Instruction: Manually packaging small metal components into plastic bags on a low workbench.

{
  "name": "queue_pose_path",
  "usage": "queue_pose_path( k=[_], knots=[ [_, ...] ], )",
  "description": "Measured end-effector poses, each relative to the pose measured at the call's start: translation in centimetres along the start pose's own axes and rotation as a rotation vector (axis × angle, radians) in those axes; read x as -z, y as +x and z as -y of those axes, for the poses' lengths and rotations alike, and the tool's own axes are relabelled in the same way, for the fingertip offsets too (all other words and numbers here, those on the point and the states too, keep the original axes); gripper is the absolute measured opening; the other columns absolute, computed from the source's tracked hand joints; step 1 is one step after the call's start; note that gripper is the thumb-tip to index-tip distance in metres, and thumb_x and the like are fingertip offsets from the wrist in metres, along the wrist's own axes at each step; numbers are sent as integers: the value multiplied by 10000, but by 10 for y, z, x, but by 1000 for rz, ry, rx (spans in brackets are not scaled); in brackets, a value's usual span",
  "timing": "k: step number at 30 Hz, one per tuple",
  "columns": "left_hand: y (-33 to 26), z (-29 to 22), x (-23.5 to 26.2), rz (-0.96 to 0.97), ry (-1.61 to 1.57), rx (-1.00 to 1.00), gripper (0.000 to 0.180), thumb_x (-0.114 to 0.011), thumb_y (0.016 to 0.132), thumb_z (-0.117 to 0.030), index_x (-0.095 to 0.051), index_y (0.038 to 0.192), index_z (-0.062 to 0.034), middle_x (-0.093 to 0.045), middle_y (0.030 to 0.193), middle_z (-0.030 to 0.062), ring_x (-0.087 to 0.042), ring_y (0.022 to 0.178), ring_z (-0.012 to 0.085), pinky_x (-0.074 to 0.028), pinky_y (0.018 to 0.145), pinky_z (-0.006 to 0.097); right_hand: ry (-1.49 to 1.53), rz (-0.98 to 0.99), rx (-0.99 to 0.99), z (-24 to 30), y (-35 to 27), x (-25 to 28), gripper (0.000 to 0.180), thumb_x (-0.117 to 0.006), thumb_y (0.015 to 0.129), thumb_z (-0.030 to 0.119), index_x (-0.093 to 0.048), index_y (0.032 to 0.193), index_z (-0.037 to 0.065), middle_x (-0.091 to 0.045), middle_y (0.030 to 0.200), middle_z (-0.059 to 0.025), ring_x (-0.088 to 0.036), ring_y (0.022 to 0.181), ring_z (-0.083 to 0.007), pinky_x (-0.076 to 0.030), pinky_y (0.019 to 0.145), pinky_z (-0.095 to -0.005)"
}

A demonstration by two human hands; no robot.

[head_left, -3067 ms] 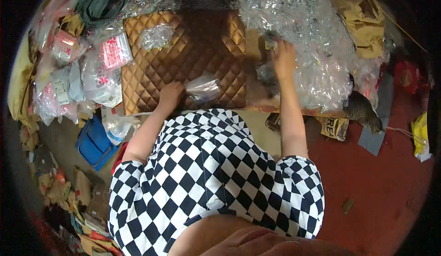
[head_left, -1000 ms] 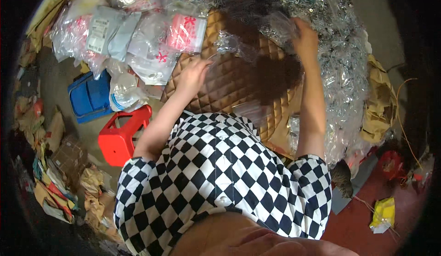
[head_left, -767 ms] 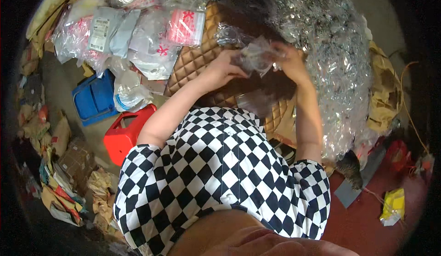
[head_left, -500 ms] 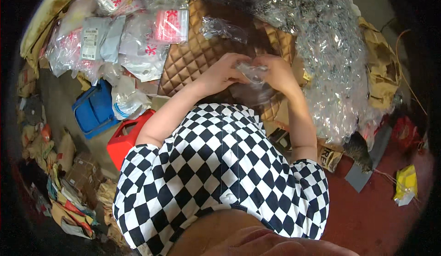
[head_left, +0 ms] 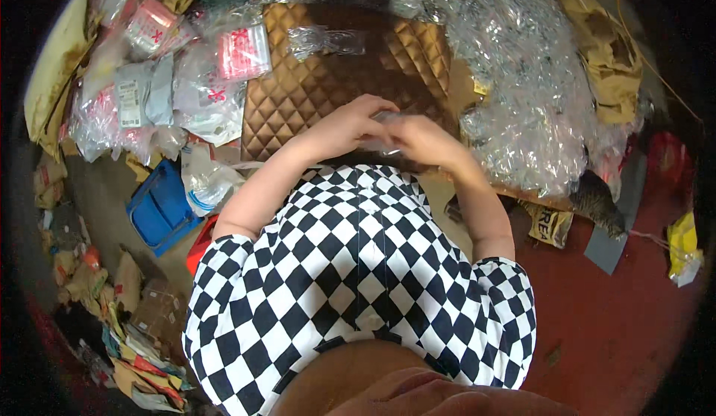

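My left hand and my right hand meet over the near part of a brown quilted mat. Both are closed on a small piece of crinkled clear plastic, which shows between the fingertips. Most of that piece is hidden by the fingers, and its exact kind cannot be made out; the right hand is slightly blurred. Farther off on the mat lies a flat clear plastic packet, touched by neither hand.
A large heap of clear plastic pieces rises at the right. Pink-and-white packages and a grey mailing bag lie at left. Below them stand a blue plastic stool and a red one. A striped furry animal sits at right.
My hands have come closer together and lower, toward my body, with the clear plastic between them. The whole view has shifted, so the mat and heap appear farther left.
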State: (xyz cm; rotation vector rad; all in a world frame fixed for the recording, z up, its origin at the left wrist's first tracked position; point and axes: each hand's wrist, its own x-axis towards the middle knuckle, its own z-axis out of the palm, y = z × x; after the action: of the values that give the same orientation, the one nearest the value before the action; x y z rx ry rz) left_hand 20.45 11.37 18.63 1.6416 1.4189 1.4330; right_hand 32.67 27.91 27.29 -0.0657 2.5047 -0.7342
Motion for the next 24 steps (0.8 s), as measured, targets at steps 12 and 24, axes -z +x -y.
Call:
queue_pose_path(
  k=[12, 24],
  knots=[
    [23, 11, 6, 96, 183, -233, 299, -721, 701, -24, -720, 960, -174, -628, 988, 6, -530, 1097, 266, -325, 1099, 511, -218, -198, 93, -2, -22, -26, 236, -727, 738, 187, -705, 963, 119, -632, 996, -70, -548, 1062, -252, -418, 885, -403],
    [-14, 71, -3, -253, 367, 240, 602, -753, 795, -253, -525, 1329, -95, -525, 1309, 200, -480, 1222, 391, -380, 1056, 447, -236, -968, -268, -56, -75, 8, 109, -751, 782, 174, -743, 880, 126, -704, 966, -34, -587, 956, -259, -433, 862, -408]
  ],
)
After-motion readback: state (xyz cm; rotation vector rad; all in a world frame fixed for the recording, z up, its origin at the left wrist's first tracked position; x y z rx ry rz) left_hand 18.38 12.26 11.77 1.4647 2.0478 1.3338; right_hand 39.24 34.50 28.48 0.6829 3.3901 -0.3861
